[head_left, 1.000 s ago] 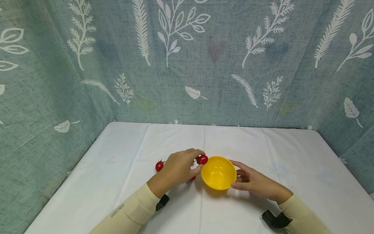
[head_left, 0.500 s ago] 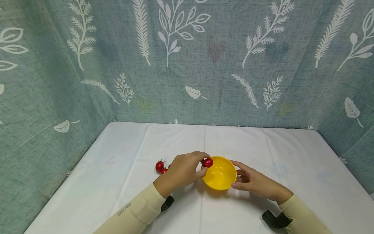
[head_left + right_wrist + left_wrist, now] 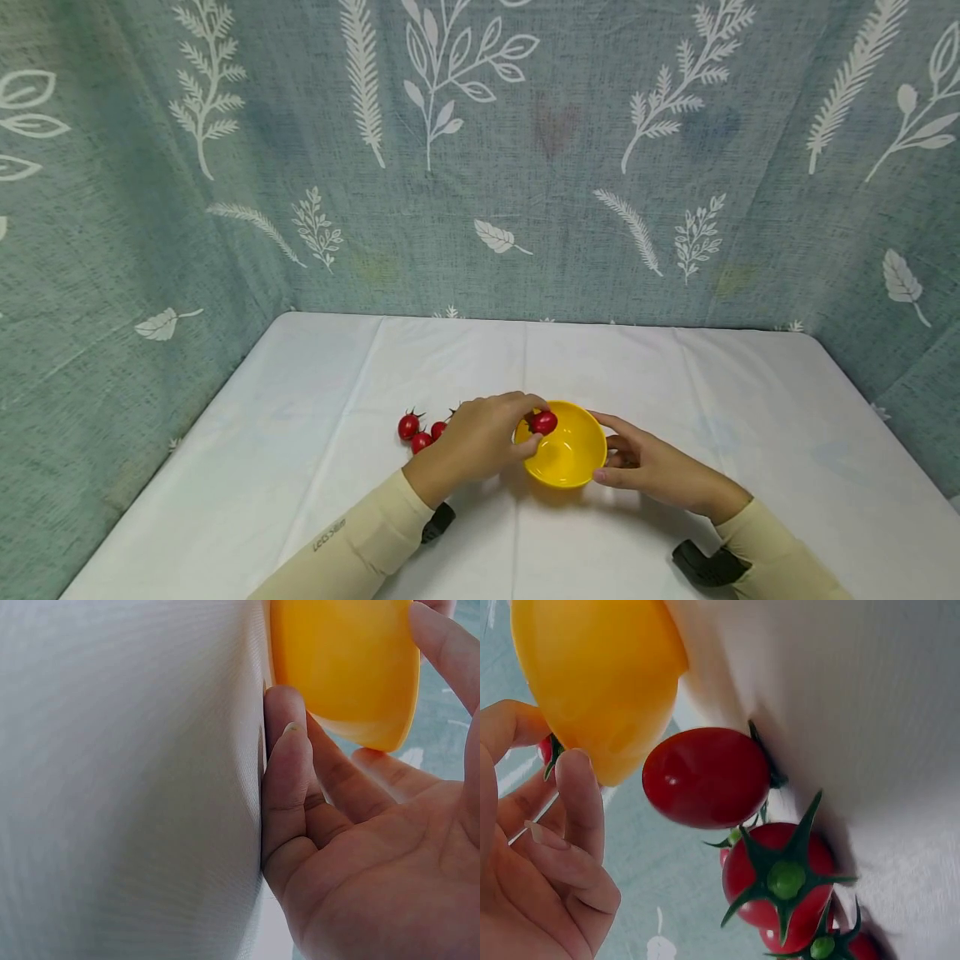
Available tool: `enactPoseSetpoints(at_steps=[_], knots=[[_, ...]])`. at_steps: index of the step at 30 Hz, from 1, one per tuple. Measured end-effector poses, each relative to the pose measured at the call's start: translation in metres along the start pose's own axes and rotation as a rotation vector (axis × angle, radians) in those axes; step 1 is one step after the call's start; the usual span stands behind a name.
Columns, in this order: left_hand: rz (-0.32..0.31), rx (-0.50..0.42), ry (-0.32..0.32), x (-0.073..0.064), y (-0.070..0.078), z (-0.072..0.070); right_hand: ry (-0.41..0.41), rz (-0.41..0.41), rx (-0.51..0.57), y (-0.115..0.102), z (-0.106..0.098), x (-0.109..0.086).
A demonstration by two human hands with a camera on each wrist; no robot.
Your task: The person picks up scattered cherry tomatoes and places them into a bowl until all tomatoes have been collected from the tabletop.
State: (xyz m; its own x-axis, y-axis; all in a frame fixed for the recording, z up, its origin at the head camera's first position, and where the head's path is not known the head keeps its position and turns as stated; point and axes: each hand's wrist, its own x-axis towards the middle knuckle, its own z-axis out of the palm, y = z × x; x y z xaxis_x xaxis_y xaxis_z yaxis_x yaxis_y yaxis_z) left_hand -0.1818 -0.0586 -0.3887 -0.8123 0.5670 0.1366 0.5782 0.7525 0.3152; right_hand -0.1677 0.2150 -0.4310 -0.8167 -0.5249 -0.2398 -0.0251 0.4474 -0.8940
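Observation:
My left hand (image 3: 491,433) pinches a red cherry tomato (image 3: 543,422) between thumb and fingers, over the left part of the yellow bowl (image 3: 566,463). In the left wrist view, that tomato (image 3: 546,750) is mostly hidden behind the bowl's rim and the fingers. My right hand (image 3: 660,471) holds the bowl from its right side, thumb at the near side and index finger at the far rim. In the right wrist view its other fingers (image 3: 289,772) curl low beside the bowl wall (image 3: 341,667). No tomato shows inside the visible part of the bowl.
Several cherry tomatoes with green stems lie left of the bowl, among them one tomato (image 3: 408,427) at the far left. My left forearm and hand partly cover the group. A white cloth (image 3: 600,358) covers the table, with a patterned curtain (image 3: 480,167) behind.
My left hand has moved right and slightly nearer, carrying the tomato from the bowl's left rim to over its inside. More tomatoes show behind it. The right hand and bowl stay nearly still.

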Motion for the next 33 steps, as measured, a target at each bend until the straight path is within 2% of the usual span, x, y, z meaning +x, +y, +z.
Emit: enactPoseSetpoints(at_steps=[8, 19, 28, 33], knots=[[0.003, -0.015, -0.034, 0.004, 0.001, 0.007, -0.006, -0.003, 0.007, 0.001, -0.001, 0.0], [-0.005, -0.029, -0.126, 0.017, 0.002, 0.017, -0.002, -0.003, -0.006, 0.003, -0.002, -0.001], [-0.06, -0.033, -0.197, 0.022, 0.005, 0.017, -0.014, -0.009, 0.008, 0.002, -0.002, 0.0], [-0.074, -0.036, -0.212, 0.023, 0.006, 0.017, -0.008, -0.013, 0.003, 0.003, -0.002, 0.0]])
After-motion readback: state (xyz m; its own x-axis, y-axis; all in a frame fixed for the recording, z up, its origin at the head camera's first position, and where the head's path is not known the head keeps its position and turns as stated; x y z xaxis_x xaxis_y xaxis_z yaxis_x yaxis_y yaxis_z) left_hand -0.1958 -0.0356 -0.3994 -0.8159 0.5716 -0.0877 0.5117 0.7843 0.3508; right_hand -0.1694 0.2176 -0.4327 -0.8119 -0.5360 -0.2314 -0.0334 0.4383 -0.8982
